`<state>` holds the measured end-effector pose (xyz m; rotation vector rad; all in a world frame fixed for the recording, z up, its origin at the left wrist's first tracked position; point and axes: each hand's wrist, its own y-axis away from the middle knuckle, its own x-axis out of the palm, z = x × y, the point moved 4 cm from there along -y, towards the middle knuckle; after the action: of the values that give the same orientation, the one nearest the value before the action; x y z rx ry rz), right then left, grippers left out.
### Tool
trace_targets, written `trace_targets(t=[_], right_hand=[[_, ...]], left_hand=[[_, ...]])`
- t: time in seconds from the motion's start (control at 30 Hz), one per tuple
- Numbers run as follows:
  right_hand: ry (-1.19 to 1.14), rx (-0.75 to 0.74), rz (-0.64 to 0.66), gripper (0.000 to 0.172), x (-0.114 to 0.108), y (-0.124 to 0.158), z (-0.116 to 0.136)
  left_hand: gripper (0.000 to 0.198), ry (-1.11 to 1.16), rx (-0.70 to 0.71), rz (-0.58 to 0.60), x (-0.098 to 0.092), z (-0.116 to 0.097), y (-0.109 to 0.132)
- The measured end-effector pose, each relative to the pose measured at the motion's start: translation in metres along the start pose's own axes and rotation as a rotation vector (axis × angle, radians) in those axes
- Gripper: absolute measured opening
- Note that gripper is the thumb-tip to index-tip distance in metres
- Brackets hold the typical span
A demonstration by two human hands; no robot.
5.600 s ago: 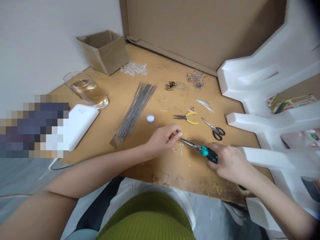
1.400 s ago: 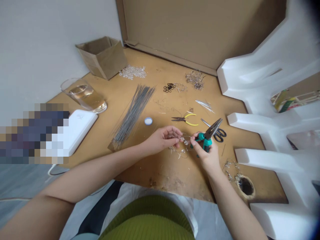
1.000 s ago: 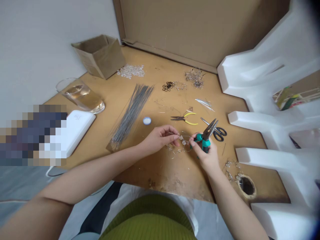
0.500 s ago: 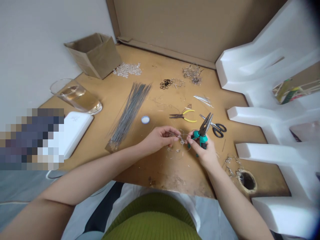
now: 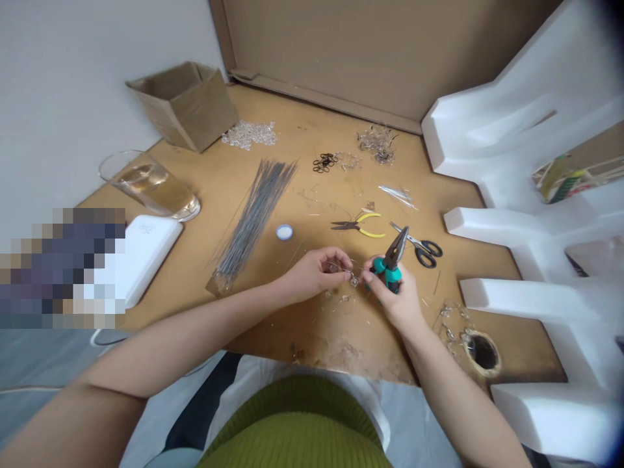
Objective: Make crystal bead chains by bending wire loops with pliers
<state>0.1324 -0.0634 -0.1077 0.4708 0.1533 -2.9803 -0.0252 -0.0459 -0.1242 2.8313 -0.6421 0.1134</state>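
My left hand (image 5: 324, 273) pinches a thin wire piece with clear beads (image 5: 354, 280), its fingers curled above the table. Close on the other side, my right hand (image 5: 397, 296) keeps green-handled pliers (image 5: 391, 263) in its palm, jaws pointing up and away. The thumb and fingertip of that hand also meet at the wire's near end. Beyond the hands lie yellow-handled pliers (image 5: 358, 225) and black-handled scissors (image 5: 423, 250). A bundle of straight grey wires (image 5: 256, 224) rests left of them, with a small blue-rimmed white disc (image 5: 284, 232) beside it.
At the back left stand a cardboard box (image 5: 188, 110) and a pile of clear beads (image 5: 249, 134). A glass of amber drink (image 5: 156, 188) is near a white box (image 5: 153, 260). White foam (image 5: 502, 299) lines the right edge, near a round hole (image 5: 482, 354) in the table.
My right hand has shifted slightly left, closer to my left hand, and the green pliers have tilted and dropped a little with it. The wire piece stays between the hands.
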Motion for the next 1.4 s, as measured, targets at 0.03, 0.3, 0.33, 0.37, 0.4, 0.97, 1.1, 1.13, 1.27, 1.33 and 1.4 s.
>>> trace_targets(t=[0.03,0.3,0.33,0.37,0.4,0.97,1.1,1.13,1.27,1.33,1.4], right_hand=[[-0.012,0.002,-0.001,0.014,0.000,0.000,-0.001],[-0.198,0.021,-0.009,0.016,-0.003,-0.001,-0.004],[-0.200,0.015,-0.006,0.015,-0.004,-0.001,-0.003],[-0.195,0.009,0.000,0.014,-0.004,-0.001,-0.003],[-0.184,0.006,0.007,0.013,-0.004,-0.001,-0.003],[0.258,-0.166,0.031,0.008,-0.005,0.003,0.010],[0.281,-0.178,0.060,0.010,-0.004,0.002,0.009],[0.294,-0.186,0.072,0.010,-0.003,0.002,0.010],[0.354,-0.254,0.143,0.017,-0.001,0.004,0.012],[0.366,-0.273,0.170,0.020,-0.001,0.004,0.013],[0.370,-0.276,0.198,0.021,-0.001,0.004,0.013]], left_hand=[[0.024,0.006,-0.002,0.000,0.000,0.000,0.000],[0.024,0.027,-0.029,-0.001,-0.003,-0.001,0.000],[0.024,0.035,-0.027,0.003,-0.003,-0.001,0.000],[0.023,0.042,-0.022,0.005,-0.002,-0.001,0.000],[0.022,0.048,-0.020,0.007,-0.002,0.000,0.000],[0.015,0.046,-0.001,0.027,-0.004,-0.003,0.001],[0.015,0.075,-0.012,0.051,-0.002,-0.006,0.002],[0.015,0.076,-0.015,0.049,-0.002,-0.006,0.001],[0.018,0.035,-0.018,0.003,-0.004,-0.004,0.001],[0.018,-0.011,-0.004,-0.004,-0.004,-0.004,0.002],[0.017,-0.054,0.014,0.006,-0.004,-0.003,0.002]])
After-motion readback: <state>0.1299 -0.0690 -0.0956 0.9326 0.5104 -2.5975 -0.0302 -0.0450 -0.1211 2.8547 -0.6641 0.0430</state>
